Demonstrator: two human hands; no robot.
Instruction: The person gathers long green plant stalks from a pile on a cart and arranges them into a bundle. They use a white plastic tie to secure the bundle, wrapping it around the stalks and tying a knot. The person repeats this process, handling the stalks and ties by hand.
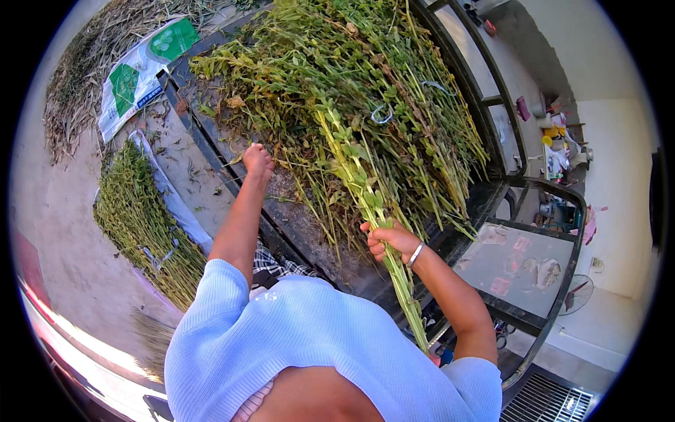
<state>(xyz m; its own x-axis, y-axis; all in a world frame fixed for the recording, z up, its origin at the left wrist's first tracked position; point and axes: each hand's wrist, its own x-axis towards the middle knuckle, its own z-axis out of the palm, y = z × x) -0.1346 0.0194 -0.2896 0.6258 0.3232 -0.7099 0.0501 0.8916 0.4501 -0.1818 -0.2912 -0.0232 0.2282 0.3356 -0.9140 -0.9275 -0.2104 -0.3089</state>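
Note:
My right hand (pixel 394 240), with a silvery bangle at the wrist, is wrapped round a bunch of leafy green stalks (pixel 356 181) that look like sesame. The bunch slants from beside my right arm up to the big heap of similar stalks (pixel 337 67). Over the near left edge of the dark cart bed (pixel 292 211), my left hand (pixel 259 160) is closed in a fist. Whether anything is inside that fist is hidden. A loop of pale string (pixel 382 114) circles stalks within the heap.
Black metal rails (pixel 517 133) border the cart on the right. Left of it, on the concrete ground, lie a tied stalk bundle (pixel 144 211) and a white-and-green sack (pixel 144 77). Dry stalks (pixel 77 91) are piled at far left. A fan (pixel 576 294) stands beyond the rails.

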